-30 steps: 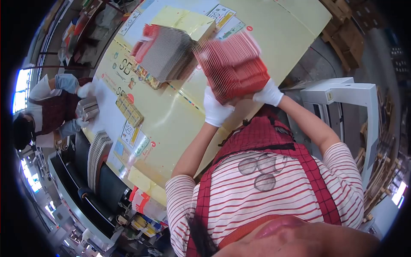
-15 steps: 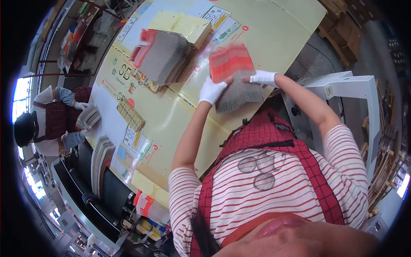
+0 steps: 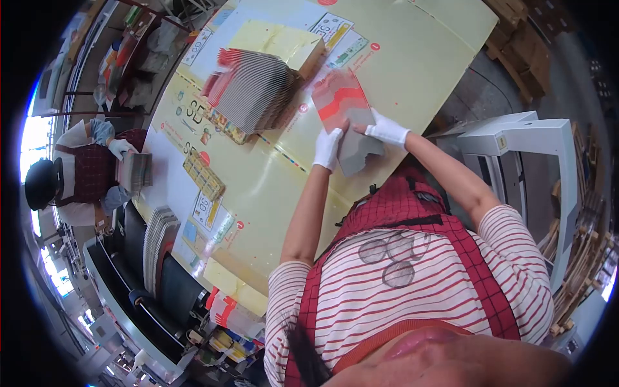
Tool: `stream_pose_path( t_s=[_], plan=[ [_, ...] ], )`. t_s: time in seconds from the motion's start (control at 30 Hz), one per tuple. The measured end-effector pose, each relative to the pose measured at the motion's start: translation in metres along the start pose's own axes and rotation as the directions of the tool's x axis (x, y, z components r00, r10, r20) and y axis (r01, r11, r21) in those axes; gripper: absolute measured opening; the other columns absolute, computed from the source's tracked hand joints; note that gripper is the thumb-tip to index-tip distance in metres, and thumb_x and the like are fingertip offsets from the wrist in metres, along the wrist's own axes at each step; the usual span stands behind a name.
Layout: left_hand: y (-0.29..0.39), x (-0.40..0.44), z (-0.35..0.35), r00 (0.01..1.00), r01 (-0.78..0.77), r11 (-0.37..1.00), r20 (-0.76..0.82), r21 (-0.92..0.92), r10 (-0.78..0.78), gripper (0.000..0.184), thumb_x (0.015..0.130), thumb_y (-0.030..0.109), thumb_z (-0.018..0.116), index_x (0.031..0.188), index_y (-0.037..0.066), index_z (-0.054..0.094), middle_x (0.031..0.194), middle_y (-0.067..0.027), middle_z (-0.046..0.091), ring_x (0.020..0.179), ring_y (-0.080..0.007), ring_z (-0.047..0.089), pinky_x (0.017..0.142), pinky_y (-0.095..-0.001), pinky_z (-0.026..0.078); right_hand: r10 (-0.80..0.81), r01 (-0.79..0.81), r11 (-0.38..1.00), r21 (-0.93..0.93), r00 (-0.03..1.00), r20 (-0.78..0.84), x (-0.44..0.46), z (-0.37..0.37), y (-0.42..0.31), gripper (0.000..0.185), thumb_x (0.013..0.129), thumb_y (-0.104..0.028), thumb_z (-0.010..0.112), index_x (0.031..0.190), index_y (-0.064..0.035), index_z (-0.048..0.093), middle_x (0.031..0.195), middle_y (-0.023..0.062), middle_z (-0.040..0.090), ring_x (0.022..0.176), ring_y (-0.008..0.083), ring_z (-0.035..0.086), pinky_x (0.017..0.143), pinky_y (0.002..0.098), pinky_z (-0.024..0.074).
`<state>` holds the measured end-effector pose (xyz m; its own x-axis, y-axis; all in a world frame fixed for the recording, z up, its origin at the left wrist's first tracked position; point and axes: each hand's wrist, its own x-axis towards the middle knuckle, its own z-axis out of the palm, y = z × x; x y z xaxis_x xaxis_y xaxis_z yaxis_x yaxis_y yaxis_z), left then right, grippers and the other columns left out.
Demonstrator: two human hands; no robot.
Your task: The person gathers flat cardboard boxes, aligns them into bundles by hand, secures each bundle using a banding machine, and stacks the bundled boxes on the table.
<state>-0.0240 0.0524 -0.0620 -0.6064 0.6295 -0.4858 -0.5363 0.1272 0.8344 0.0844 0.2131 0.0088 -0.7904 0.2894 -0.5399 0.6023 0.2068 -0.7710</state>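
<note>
My left hand [image 3: 328, 146], in a white glove with bare fingertips, grips the left side of a stack of red and grey printed sheets [image 3: 351, 122]. On the stack's right side, my right hand [image 3: 385, 129], gloved the same way, is closed with its thumb over the top sheet. The stack is tilted above the near edge of the yellow table [image 3: 271, 193], slightly blurred. Farther off to the left lies a larger stack of similar sheets [image 3: 251, 90], fanned in steps, on a printed piece.
Behind the larger stack sits a yellow block [image 3: 309, 58]. A small yellow printed piece [image 3: 204, 174] lies left of centre. At the left, a co-worker [image 3: 90, 171] holds another stack [image 3: 135, 171] beside a dark conveyor [image 3: 145, 284]. A white machine frame [image 3: 535, 129] stands right.
The stack in my hands has gone from fanned steps to a more even block and tilted. My left hand has shifted right and slightly down. The co-worker's stack now stands more upright.
</note>
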Motion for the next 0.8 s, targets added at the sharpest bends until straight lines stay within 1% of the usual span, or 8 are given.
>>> stream_pose_path(
  t_s=[0.2, 0.33, 0.43, 0.5, 0.57, 0.7, 0.73, 0.8],
  plan=[
    [-0.018, -0.006, 0.014, 0.963, 0.193, 0.894, 0.253, -0.404, -0.094, 0.053, 0.093, 0.038, 0.069, 0.129, 0.002, 0.058, 0.12, -0.0107, 0.065, 0.105, -0.0217, 0.065, 0.088, -0.0358, 0.055, -0.108, -0.069, 0.738, -0.671, 0.97, -0.219, -0.057, -0.018, -0.048, 0.116, 0.079, -0.075, 0.062, 0.148, 0.0108, 0.028, 0.154, 0.0325, 0.03, 0.126, 0.0423, 0.053, 0.102, 0.0423, 0.0472],
    [-0.029, -0.003, -0.001, 0.99, 0.095, 0.974, -0.119, 0.205, -0.072, 0.068, 0.097, 0.049, 0.06, 0.141, -0.002, 0.048, 0.125, -0.0151, 0.064, 0.113, -0.0257, 0.063, 0.095, -0.0404, 0.052, -0.096, -0.076, 0.63, -0.773, 0.98, -0.174, -0.05, 0.031, -0.033, 0.123, 0.078, -0.073, 0.065, 0.152, 0.0131, 0.017, 0.158, 0.0373, 0.014, 0.119, 0.045, 0.058, 0.098, 0.0428, 0.0507],
    [-0.015, -0.006, -0.002, 0.972, 0.232, 0.927, 0.092, -0.293, -0.214, 0.089, 0.088, 0.054, 0.068, 0.146, -0.006, 0.038, 0.133, -0.0224, 0.057, 0.12, -0.0308, 0.059, 0.104, -0.0439, 0.047, 0.015, -0.11, 0.659, -0.744, 0.991, -0.134, -0.043, 0.045, -0.038, 0.122, 0.078, -0.071, 0.066, 0.153, 0.0107, 0.016, 0.159, 0.0366, 0.011, 0.115, 0.0454, 0.061, 0.098, 0.044, 0.0504],
    [-0.038, 0.007, 0.005, 0.977, 0.171, 0.973, -0.155, 0.152, -0.148, 0.104, 0.079, 0.059, 0.074, 0.148, -0.007, 0.033, 0.137, -0.026, 0.052, 0.123, -0.0339, 0.056, 0.107, -0.0445, 0.044, 0.004, -0.088, 0.658, -0.748, 0.994, -0.114, -0.043, 0.039, -0.031, 0.12, 0.079, -0.068, 0.067, 0.153, 0.0107, 0.017, 0.16, 0.0351, 0.012, 0.118, 0.0436, 0.06, 0.101, 0.0445, 0.0487],
    [-0.057, 0.03, 0.008, 0.973, 0.133, 0.964, -0.216, 0.23, -0.083, 0.114, 0.068, 0.054, 0.083, 0.148, -0.008, 0.029, 0.138, -0.0274, 0.049, 0.121, -0.0356, 0.057, 0.104, -0.0437, 0.046, -0.077, -0.01, 0.662, -0.75, 0.994, -0.081, -0.039, 0.026, -0.02, 0.114, 0.08, -0.065, 0.068, 0.153, 0.0089, 0.021, 0.161, 0.0325, 0.012, 0.12, 0.0413, 0.059, 0.103, 0.0445, 0.0473],
    [-0.045, 0.02, 0.021, 0.979, 0.024, 0.996, -0.206, 0.086, -0.006, 0.106, 0.066, 0.035, 0.09, 0.144, -0.007, 0.032, 0.134, -0.025, 0.052, 0.116, -0.0333, 0.059, 0.098, -0.0415, 0.051, -0.404, 0.405, 0.641, -0.652, 0.9, 0.161, -0.027, -0.024, 0.03, 0.075, 0.088, -0.051, 0.065, 0.141, -0.0008, 0.052, 0.157, 0.0265, 0.031, 0.124, 0.0335, 0.059, 0.106, 0.0401, 0.0451],
    [-0.033, 0.011, 0.026, 0.984, 0.005, 1.0, -0.179, 0.015, -0.002, 0.1, 0.067, 0.03, 0.09, 0.141, -0.007, 0.034, 0.133, -0.0239, 0.053, 0.114, -0.0319, 0.06, 0.096, -0.0409, 0.052, -0.469, 0.472, 0.773, -0.424, 0.875, 0.119, 0.007, -0.055, 0.064, 0.053, 0.089, -0.046, 0.065, 0.126, -0.0086, 0.068, 0.122, 0.0223, 0.067, 0.089, 0.0342, 0.072, 0.08, 0.0376, 0.0578],
    [-0.027, 0.006, 0.028, 0.987, 0.0, 0.998, -0.157, -0.064, -0.01, 0.091, 0.069, 0.024, 0.089, 0.138, -0.005, 0.037, 0.131, -0.0219, 0.055, 0.112, -0.0294, 0.061, 0.093, -0.0405, 0.054, -0.088, 0.143, 0.98, 0.137, 0.934, -0.346, 0.029, -0.109, 0.115, 0.034, 0.093, -0.037, 0.064, 0.109, -0.0088, 0.074, 0.082, 0.0064, 0.074, 0.063, 0.0161, 0.069, 0.055, 0.0323, 0.0526]
  ],
)
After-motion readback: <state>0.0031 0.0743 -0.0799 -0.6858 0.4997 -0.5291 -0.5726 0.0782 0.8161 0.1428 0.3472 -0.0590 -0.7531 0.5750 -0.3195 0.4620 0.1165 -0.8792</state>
